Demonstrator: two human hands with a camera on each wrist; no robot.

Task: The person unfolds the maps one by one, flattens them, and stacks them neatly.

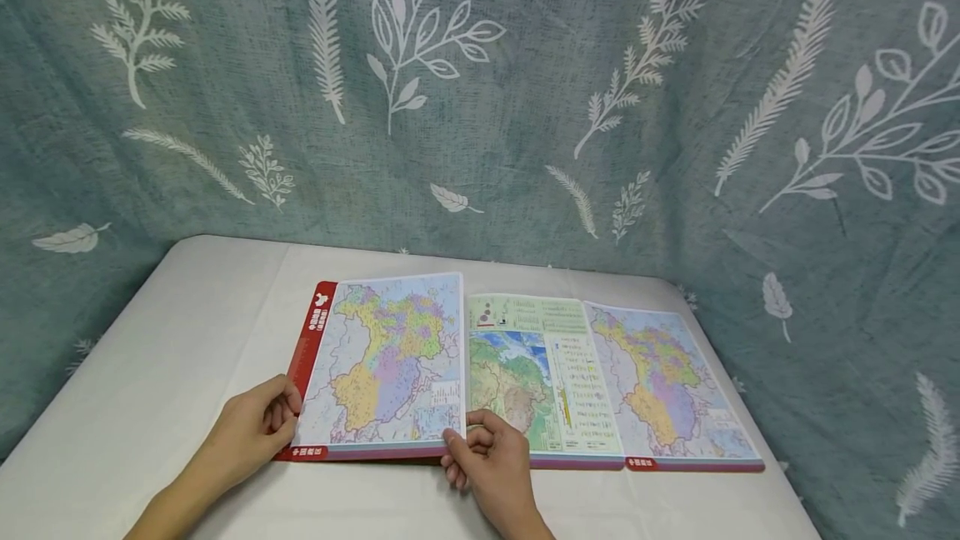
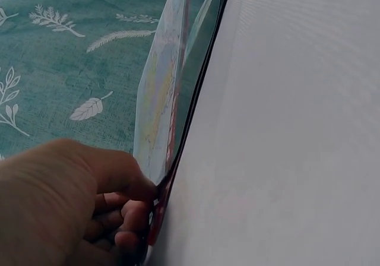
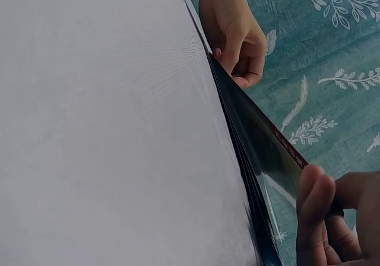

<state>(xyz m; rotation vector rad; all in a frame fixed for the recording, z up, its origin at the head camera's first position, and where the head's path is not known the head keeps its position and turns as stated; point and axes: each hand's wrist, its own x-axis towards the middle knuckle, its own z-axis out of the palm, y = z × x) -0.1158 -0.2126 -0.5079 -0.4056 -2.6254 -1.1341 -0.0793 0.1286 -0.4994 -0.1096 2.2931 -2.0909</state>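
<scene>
A glossy folding map (image 1: 397,357) lies spread on the table, with a coloured political map on its left panel and a red strip (image 1: 303,348) along the left side. My left hand (image 1: 247,423) pinches the lower left edge at this strip, seen closer in the left wrist view. My right hand (image 1: 491,461) pinches the left panel's lower right corner between thumb and fingers. In the right wrist view that panel's edge tilts up off the layers beneath. Rightward lie a panel with a green relief map (image 1: 517,390) and another political map panel (image 1: 660,382).
A white cloth covers the table (image 1: 187,315). Behind it and along the right side hangs a teal curtain (image 1: 525,107) with white leaf prints. The right map panel reaches close to the table's right edge.
</scene>
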